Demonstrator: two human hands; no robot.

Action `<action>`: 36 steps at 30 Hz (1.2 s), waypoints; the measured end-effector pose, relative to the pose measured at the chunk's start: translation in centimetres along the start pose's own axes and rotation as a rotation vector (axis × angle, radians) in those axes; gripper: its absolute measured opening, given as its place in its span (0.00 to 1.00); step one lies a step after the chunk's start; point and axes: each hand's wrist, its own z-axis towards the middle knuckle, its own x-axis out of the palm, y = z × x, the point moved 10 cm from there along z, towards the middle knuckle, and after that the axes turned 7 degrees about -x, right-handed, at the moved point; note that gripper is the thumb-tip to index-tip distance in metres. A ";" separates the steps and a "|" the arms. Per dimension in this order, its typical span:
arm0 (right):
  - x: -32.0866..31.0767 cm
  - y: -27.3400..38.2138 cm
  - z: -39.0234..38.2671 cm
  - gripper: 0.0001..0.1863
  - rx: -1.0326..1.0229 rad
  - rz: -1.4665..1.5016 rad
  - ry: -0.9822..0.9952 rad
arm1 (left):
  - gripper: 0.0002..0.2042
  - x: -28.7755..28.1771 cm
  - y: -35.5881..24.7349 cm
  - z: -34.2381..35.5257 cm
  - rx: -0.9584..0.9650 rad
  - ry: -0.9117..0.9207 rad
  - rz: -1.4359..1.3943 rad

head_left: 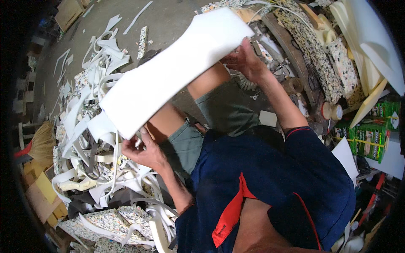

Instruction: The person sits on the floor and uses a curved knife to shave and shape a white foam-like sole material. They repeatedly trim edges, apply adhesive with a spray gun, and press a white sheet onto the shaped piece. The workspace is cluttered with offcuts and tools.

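Note:
A long white foam piece (168,67), wide at both ends and narrower in the middle, slants across in front of me above my knees. My left hand (145,152) grips its lower left corner, thumb and fingers closed at the edge. At the other end my right hand (247,63) holds the near edge by the right corner, with some fingers hidden behind the foam. Behind and below the foam's left end lies a heap of white foam offcuts (110,52), curled strips and scraps.
Speckled foam blocks (122,219) lie at lower left, with a straw broom (42,141) farther left. Speckled foam slabs (344,69) lean at right beside white sheets (382,46). Green packages (371,141) sit at far right. Tools and tape rolls (331,111) crowd the right side.

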 end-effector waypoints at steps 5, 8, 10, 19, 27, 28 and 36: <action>1.0 0.8 0.9 0.49 -0.152 -0.296 0.182 | 0.21 1.0 0.6 -5.8 -0.618 0.524 -0.534; 0.3 0.3 1.3 0.50 -0.166 0.081 0.060 | 0.29 5.1 -3.2 -11.9 -0.849 0.922 -1.095; 0.7 0.3 2.1 0.51 -0.198 0.110 0.171 | 0.35 7.3 -3.3 -10.9 -0.849 0.831 -1.093; 2.5 8.2 -4.0 0.63 -0.524 0.650 0.154 | 0.38 9.6 -6.8 -8.9 -0.928 0.700 -1.346; 12.8 11.2 -4.9 0.54 -0.245 0.137 0.637 | 0.30 9.0 -8.5 -0.9 -0.567 0.720 -1.419; 14.6 11.2 -4.7 0.47 -0.343 -0.055 0.648 | 0.26 9.1 -9.1 0.0 -0.535 0.708 -1.344; 20.2 14.0 -1.1 0.32 -0.621 -0.591 0.357 | 0.31 15.2 -10.5 6.7 -0.064 0.696 -1.057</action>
